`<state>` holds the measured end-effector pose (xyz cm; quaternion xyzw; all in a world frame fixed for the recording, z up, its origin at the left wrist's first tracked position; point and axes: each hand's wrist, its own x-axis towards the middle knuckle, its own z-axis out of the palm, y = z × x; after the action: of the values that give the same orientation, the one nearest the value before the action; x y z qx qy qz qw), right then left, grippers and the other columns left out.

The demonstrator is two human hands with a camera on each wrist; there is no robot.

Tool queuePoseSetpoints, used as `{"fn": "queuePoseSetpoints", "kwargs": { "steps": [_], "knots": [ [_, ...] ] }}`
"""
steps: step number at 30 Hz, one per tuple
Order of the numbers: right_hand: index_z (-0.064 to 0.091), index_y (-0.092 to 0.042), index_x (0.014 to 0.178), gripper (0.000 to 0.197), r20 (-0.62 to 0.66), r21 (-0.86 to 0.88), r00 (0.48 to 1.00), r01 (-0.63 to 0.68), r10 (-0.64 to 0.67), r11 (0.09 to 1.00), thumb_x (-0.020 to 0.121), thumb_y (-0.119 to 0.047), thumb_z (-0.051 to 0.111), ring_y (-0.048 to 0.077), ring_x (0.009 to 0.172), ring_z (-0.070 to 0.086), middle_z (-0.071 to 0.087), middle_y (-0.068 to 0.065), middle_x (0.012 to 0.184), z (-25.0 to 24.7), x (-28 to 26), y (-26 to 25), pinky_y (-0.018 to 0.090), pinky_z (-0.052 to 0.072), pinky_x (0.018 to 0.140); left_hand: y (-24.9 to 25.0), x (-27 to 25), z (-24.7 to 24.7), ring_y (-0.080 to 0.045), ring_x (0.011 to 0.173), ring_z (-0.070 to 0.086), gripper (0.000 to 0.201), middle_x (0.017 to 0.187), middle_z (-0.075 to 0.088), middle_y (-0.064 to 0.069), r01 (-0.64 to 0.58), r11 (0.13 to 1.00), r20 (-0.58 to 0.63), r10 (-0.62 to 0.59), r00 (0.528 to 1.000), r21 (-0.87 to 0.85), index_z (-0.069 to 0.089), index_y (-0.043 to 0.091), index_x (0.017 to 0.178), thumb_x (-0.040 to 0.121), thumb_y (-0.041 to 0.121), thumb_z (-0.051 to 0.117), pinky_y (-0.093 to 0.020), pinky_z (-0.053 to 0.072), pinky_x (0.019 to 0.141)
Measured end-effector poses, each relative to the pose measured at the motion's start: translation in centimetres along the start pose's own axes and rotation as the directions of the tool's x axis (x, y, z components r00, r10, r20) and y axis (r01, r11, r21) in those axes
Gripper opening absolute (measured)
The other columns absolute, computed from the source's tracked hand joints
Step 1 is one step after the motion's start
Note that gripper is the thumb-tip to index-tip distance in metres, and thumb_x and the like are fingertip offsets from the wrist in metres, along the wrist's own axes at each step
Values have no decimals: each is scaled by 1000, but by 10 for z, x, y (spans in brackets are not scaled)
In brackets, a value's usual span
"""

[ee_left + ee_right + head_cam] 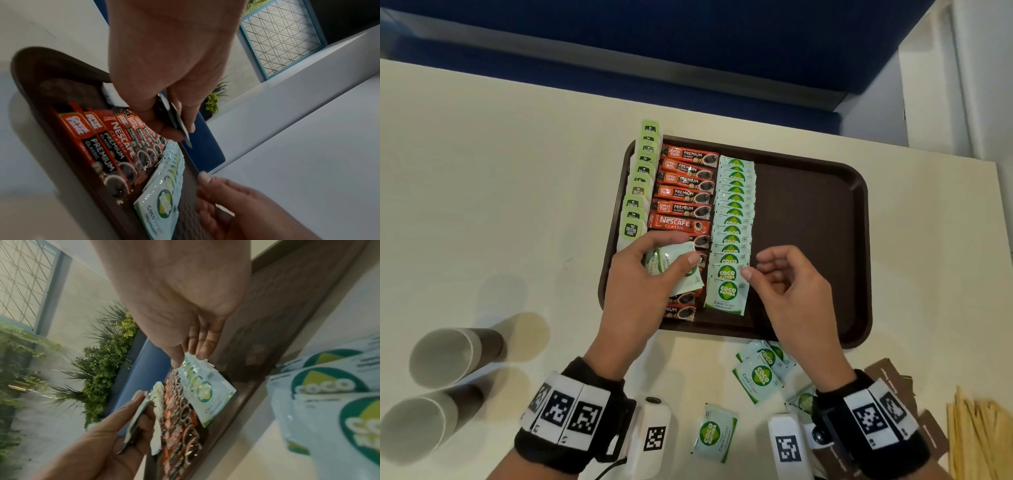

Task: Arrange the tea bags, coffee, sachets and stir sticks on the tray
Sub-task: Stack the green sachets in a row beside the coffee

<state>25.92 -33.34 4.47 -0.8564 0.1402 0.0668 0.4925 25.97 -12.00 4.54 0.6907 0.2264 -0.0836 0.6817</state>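
On the brown tray [859, 240], green tea bags [637, 192] line the left edge. Red coffee sticks [685, 193] sit beside them, then a row of Coco sugar sachets [734, 212]. My left hand [671, 253] holds a small stack of sugar sachets [671, 265] above the near coffee sticks; the left wrist view shows the stack [176, 120] edge-on. My right hand [751, 269] pinches the far right corner of the front sachet [726, 294] between thumb and fingers. The right wrist view shows that sachet [203, 391] leaning on the row.
Loose sugar sachets [760, 373] lie on the table in front of the tray, one apart [714, 433]. Wooden stir sticks [976, 435] and brown sachets [890, 377] are at the near right. Two paper cups [448, 353] lie on their sides at the near left.
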Motion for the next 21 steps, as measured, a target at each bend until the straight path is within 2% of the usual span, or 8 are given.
{"fn": "queuePoseSetpoints", "kwargs": {
  "steps": [3, 5, 7, 10, 12, 14, 18, 21],
  "knots": [
    [72, -23, 104, 18, 132, 142, 991, -30, 11, 989, 93, -32, 82, 16, 88, 72, 75, -2, 95, 0, -4, -18, 29, 61, 79, 2, -2, 8, -3, 110, 74, 24, 114, 79, 15, -48, 999, 17, 48, 999, -5, 81, 29, 111, 89, 23, 88, -29, 67, 83],
    [73, -19, 107, 21, 263, 257, 964, -113, 43, 960, 92, -29, 84, 24, 87, 75, 76, 5, 97, 1, -7, -29, 30, 62, 76, 4, -3, 15, -1, 114, 72, 24, 114, 79, 16, -70, 998, 30, 70, 997, -5, 81, 31, 111, 88, 25, 89, -33, 64, 94],
    [71, -16, 110, 28, 318, 306, 947, -155, 53, 939, 89, -24, 87, 25, 84, 77, 76, 8, 96, 3, -9, -36, 28, 62, 72, 5, -3, 20, -2, 119, 70, 25, 116, 79, 17, -88, 996, 39, 88, 995, -11, 81, 31, 111, 88, 28, 89, -40, 60, 104],
    [69, -14, 115, 34, 303, 337, 949, -195, 90, 921, 88, -17, 88, 26, 83, 79, 78, 11, 94, 3, -8, -37, 27, 62, 71, 7, -4, 22, -12, 119, 73, 19, 119, 80, 9, -37, 995, 102, 46, 994, -88, 81, 30, 114, 95, 30, 83, -43, 61, 102],
    [69, -13, 117, 32, 294, 372, 949, -225, 116, 901, 90, -13, 85, 28, 84, 79, 79, 13, 95, 2, -7, -34, 31, 64, 74, 9, -5, 17, -15, 116, 75, 19, 120, 79, 5, 12, 991, 177, 13, 984, -137, 79, 27, 120, 102, 26, 73, -34, 64, 91],
    [71, -15, 118, 28, 300, 385, 947, -234, 119, 893, 92, -12, 82, 28, 86, 78, 79, 14, 99, -1, -6, -31, 32, 65, 78, 8, -4, 12, -16, 116, 75, 22, 122, 78, 6, 14, 995, 211, 7, 977, -99, 78, 29, 122, 102, 20, 74, -30, 65, 84],
    [75, -14, 120, 22, 297, 392, 948, -231, 116, 890, 98, -13, 75, 20, 93, 76, 79, 10, 108, -4, -7, -23, 28, 62, 83, 6, -3, 6, -12, 113, 75, 24, 118, 79, 10, -10, 1000, 186, 12, 982, -13, 81, 33, 115, 98, 16, 79, -38, 66, 90],
    [77, -20, 118, 18, 206, 322, 975, -145, 80, 935, 102, -14, 70, 8, 98, 74, 80, -3, 110, -14, -2, -14, 23, 58, 84, 5, -1, 2, -5, 114, 74, 28, 124, 77, 13, -13, 1000, 152, 15, 988, -17, 80, 32, 116, 104, 10, 69, -30, 64, 90]
  ]
}}
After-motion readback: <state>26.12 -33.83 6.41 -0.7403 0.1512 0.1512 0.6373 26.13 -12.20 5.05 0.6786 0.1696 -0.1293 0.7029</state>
